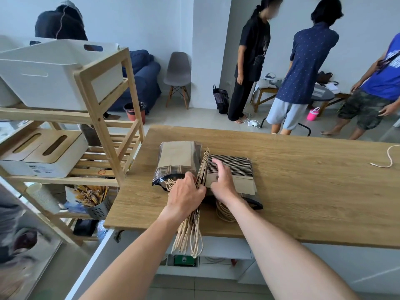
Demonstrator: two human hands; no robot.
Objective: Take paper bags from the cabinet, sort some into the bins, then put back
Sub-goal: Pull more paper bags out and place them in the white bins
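Right now both hands are on the paper bags at the near-left part of the wooden table (292, 180). Left hand (186, 197) is clenched around a thin bunch of brown paper bags (202, 167) stood on edge, gripping them near their tops; their twine handles (190, 232) hang past the near table edge. Right hand (223, 178) lies open, fingers spread flat on a stack of paper bags (236, 167) lying just right of the upright bunch, not grasping anything. That stack shows many dark-striped edges at its far side and plain brown paper at its near side; a loop of twine sticks out under the right wrist. Just left of the upright bunch sits a clear plastic pack of brown bags (177, 161), flat on the table, touching or nearly touching the left hand. A loose cord (387, 158) lies at the far-right table edge. Left of the table stands a wooden rack (104, 118) with a white bin (54, 72) on its top shelf, two white boxes with wooden lids (45, 152) on the middle shelf, and a metal cup of sticks (95, 202) lower down. Several people stand at the far right of the room; a grey chair (178, 72) sits against the far wall.
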